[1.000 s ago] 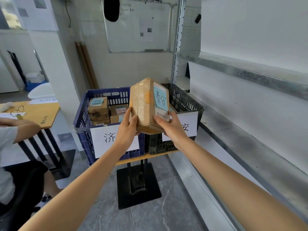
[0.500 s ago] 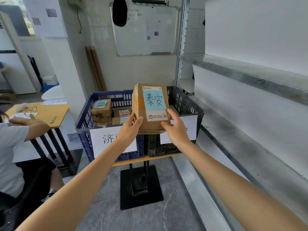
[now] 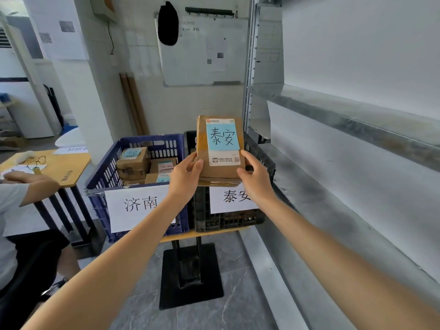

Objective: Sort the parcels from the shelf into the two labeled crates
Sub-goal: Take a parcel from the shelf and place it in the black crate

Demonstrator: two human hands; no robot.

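Note:
A brown cardboard parcel with a blue handwritten note 泰安 is held upright over the black crate, which carries a white sign reading 泰安. My left hand grips the parcel's lower left edge. My right hand grips its lower right edge. To the left stands a blue crate signed 济南, with several brown parcels inside. The inside of the black crate is hidden by the parcel.
Both crates stand on a small wooden stand with a black base. A metal shelf runs along the right. A seated person is at a wooden desk on the left. A whiteboard hangs behind.
The parcel has turned so that its labelled face looks at me and has moved rightward over the black crate. Both hands kept their hold.

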